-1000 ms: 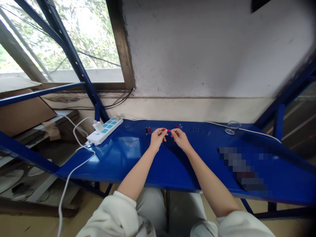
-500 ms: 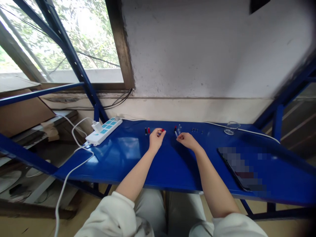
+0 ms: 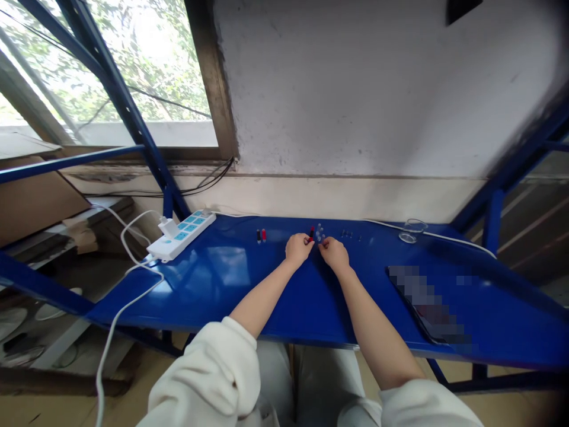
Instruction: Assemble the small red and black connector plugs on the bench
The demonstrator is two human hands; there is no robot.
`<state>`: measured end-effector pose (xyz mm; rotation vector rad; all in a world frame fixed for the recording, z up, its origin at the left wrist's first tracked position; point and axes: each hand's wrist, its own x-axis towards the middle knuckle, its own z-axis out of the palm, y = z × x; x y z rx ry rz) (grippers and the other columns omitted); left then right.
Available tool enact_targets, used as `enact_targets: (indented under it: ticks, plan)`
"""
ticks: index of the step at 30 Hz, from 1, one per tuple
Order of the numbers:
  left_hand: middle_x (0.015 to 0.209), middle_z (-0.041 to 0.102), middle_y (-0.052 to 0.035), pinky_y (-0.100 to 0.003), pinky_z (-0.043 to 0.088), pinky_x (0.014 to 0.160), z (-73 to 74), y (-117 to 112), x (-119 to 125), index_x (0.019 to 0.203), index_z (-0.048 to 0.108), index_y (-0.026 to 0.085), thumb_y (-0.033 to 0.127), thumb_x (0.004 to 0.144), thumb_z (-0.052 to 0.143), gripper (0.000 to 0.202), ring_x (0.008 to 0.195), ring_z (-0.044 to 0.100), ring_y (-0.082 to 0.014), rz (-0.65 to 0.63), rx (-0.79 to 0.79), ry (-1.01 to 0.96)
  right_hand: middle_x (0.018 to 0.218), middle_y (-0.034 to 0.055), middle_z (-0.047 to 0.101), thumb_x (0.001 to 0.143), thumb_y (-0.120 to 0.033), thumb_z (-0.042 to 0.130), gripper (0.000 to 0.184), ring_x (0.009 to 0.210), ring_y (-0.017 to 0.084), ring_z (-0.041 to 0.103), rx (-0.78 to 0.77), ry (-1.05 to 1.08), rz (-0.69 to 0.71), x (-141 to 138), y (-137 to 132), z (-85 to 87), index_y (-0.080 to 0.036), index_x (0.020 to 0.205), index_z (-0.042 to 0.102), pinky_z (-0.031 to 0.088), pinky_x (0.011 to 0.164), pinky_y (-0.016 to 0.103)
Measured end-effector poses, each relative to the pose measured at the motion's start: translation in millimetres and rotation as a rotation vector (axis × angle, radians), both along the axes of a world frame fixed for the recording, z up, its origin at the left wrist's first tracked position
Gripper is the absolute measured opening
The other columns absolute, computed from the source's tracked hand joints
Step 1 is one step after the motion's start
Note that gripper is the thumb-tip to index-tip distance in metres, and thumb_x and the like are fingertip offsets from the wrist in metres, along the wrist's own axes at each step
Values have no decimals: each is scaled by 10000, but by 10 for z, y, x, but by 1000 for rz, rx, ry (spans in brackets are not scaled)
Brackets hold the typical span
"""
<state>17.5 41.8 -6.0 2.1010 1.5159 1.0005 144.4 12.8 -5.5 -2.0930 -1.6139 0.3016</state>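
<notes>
Red in the head view is a small red piece (image 3: pixel 310 240) pinched at the fingertips of the left hand (image 3: pixel 297 248), on the side facing the right hand (image 3: pixel 336 254). That hand is just beside it, fingers curled in next to some clear pieces (image 3: pixel 319 229), and whether it grips one is too small to make out. Just beyond the left fingertips, on the blue table (image 3: pixel 213 296), is a red-and-black piece (image 3: pixel 312 232), with a black cylinder (image 3: pixel 258 235) and a red cylinder (image 3: pixel 264 235) farther left.
</notes>
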Motion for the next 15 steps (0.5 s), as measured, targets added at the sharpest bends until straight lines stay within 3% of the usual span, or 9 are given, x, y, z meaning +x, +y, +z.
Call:
enact_targets:
  ticks: [6, 15]
  plan:
    - [775, 626, -65, -288, 431, 690, -72, -3, 15, 761, 660, 184, 245, 730, 563, 119, 774, 567, -193, 37, 35, 170, 836, 72, 656, 768, -323, 497, 187, 816, 197, 610, -15, -11, -6, -2, 13, -10, -202, 871, 598, 394, 591, 242]
    - [811, 634, -72, -304, 422, 725, -54, 22, 71, 807, 664, 186, 309, 739, 569, 169, 816, 565, -208, 94, -17, 205, 838, 69, 659, 779, -360, 504, 210, 803, 194, 612, -7, -33, -39, -42, 14, 3, -210, 868, 622, 393, 590, 241]
